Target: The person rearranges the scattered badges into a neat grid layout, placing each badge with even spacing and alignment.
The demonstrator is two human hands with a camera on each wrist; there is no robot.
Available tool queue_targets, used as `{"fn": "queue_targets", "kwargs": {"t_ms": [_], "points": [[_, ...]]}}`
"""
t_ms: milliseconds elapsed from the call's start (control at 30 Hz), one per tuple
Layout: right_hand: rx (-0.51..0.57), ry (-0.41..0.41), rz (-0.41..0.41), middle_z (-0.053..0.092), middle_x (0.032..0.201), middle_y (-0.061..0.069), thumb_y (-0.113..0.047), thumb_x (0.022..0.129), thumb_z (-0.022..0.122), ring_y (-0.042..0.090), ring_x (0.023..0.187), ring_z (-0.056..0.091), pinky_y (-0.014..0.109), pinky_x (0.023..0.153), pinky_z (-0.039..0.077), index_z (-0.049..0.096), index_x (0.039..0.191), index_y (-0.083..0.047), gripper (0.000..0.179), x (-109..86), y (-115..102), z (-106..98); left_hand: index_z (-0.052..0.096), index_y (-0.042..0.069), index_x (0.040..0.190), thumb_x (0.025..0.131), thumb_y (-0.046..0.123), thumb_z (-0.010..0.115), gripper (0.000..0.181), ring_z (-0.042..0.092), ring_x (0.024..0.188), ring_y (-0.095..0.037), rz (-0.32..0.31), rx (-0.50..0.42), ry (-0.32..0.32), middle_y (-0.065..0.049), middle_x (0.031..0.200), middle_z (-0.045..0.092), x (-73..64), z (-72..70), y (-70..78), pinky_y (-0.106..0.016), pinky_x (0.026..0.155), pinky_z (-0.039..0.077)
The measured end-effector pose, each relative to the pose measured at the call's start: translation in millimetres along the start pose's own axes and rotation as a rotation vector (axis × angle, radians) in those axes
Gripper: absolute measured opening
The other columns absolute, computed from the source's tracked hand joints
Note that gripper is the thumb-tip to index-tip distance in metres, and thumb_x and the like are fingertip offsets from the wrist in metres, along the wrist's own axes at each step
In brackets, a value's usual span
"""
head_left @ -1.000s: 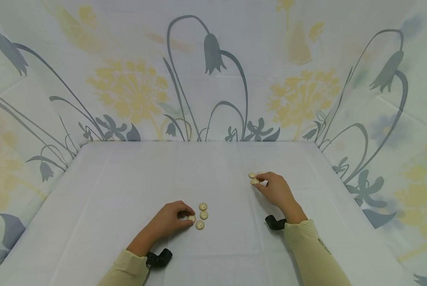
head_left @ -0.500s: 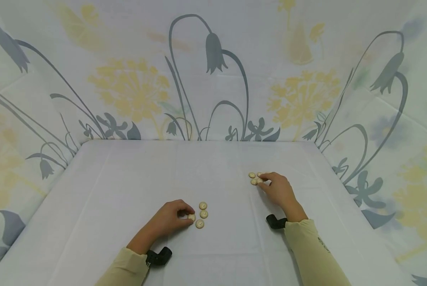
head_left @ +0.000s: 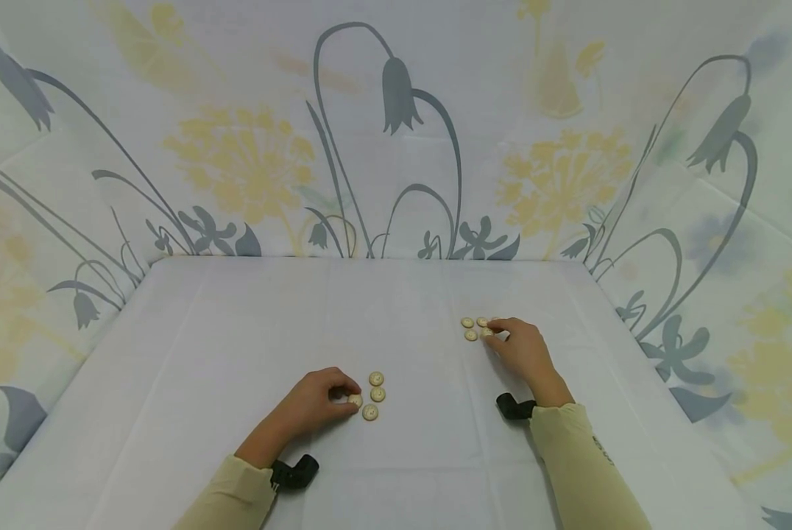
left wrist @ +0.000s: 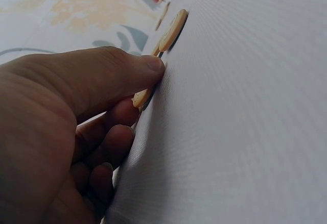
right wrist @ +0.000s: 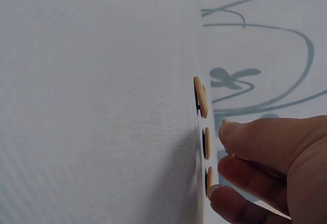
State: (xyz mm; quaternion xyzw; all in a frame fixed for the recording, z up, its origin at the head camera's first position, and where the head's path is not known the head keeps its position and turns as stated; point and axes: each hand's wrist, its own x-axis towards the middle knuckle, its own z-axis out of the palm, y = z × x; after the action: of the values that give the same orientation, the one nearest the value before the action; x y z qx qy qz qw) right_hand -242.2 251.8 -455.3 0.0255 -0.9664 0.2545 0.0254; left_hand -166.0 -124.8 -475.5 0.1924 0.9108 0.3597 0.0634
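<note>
Round, cream-coloured buttons lie in two groups on the white cloth. My left hand (head_left: 316, 401) pinches a button (head_left: 355, 400) between thumb and fingers at the nearer group; in the left wrist view, the thumb partly covers this button (left wrist: 140, 97). Three more buttons, a top one (head_left: 376, 378), a middle one (head_left: 378, 394) and a lower one (head_left: 370, 412), lie just right of it. At the farther group, my right hand (head_left: 525, 353) holds a button (head_left: 486, 333) between thumb and index finger, mostly hidden in the right wrist view. Beside it lie several buttons, including one at left (head_left: 467, 322).
A white cloth (head_left: 237, 316) covers the table. Behind and at both sides hangs a curtain (head_left: 396, 184) with grey and yellow flowers. A black wrist camera (head_left: 294, 473) sits on the left wrist, another black camera (head_left: 515, 406) on the right.
My right hand has shifted slightly right with its button, uncovering more of the buttons to its left. My left hand stays in place on its button.
</note>
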Motion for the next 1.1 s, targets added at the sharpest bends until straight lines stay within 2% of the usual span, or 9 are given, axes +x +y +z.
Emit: {"fn": "queue_targets", "kwargs": {"t_ms": [400, 800, 900, 1100], "points": [[0.023, 0.014, 0.011, 0.066, 0.125, 0.013, -0.027, 0.092, 0.064, 0.025, 0.09, 0.063, 0.037, 0.073, 0.049, 0.07, 0.115, -0.009, 0.03, 1.5, 6.2, 3.4, 0.072, 0.023, 0.1, 0.083, 0.028, 0.077, 0.018, 0.055, 0.087, -0.005, -0.011, -0.006, -0.017, 0.015, 0.095, 0.064, 2.0, 0.2, -2.4, -0.026, 0.079, 0.048], [0.016, 0.003, 0.034, 0.068, 0.118, 0.014, -0.028, 0.091, 0.065, 0.022, 0.084, 0.06, 0.036, 0.07, 0.047, 0.072, 0.111, -0.011, 0.027, 1.7, 8.9, 3.4, 0.072, 0.023, 0.1, 0.083, 0.027, 0.077, 0.018, 0.055, 0.087, -0.004, -0.024, -0.004, -0.014, 0.015, 0.095, 0.064, 1.0, 0.2, -1.3, -0.025, 0.079, 0.048], [0.016, -0.001, 0.047, 0.067, 0.12, 0.014, -0.028, 0.091, 0.065, 0.024, 0.088, 0.061, 0.039, 0.075, 0.048, 0.071, 0.111, -0.011, 0.027, 2.0, 9.3, 3.7, 0.072, 0.023, 0.1, 0.083, 0.027, 0.077, 0.018, 0.055, 0.087, -0.004, -0.027, -0.007, -0.013, 0.015, 0.096, 0.064, 0.9, -0.2, -0.6, -0.025, 0.078, 0.048], [0.018, -0.01, 0.049, 0.065, 0.124, 0.016, -0.026, 0.091, 0.065, 0.034, 0.112, 0.06, 0.049, 0.091, 0.047, 0.071, 0.111, -0.01, 0.026, 2.8, 8.4, 4.6, 0.072, 0.022, 0.1, 0.083, 0.027, 0.077, 0.019, 0.056, 0.088, -0.005, -0.036, -0.012, -0.018, 0.013, 0.096, 0.064, 0.8, -0.2, 0.1, -0.027, 0.079, 0.048]]}}
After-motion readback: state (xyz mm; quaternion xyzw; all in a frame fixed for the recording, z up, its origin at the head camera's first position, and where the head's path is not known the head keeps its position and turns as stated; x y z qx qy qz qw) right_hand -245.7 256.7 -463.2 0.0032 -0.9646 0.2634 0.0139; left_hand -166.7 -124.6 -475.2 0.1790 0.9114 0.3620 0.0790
